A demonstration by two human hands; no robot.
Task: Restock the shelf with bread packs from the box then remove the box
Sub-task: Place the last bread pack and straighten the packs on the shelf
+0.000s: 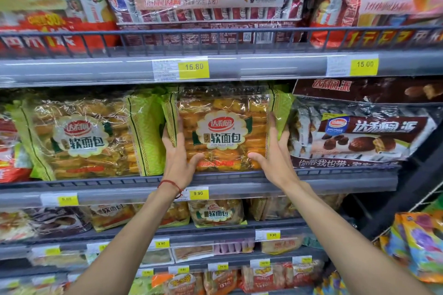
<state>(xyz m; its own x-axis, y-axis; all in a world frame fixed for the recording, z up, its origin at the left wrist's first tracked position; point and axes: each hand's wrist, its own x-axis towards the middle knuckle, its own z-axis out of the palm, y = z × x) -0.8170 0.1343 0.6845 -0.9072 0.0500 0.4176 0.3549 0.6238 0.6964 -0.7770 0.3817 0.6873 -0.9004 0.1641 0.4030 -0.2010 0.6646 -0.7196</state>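
The left hand (177, 153) and right hand (275, 158) press straight fingers against the side edges of a clear-and-green plastic bread pack (223, 132), with the thumbs spread on its front. The pack stands upright on the grey metal shelf (107, 184), between a matching green bread pack (84, 139) on the left and a brown chocolate-pie bag (364, 136) on the right.

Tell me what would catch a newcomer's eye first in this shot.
The left hand and right hand press flat against the two sides of a green-edged bread pack standing on the middle shelf. A matching pack stands to its left, a brown chocolate pie pack to its right, and yellow price tags line the shelf edges.
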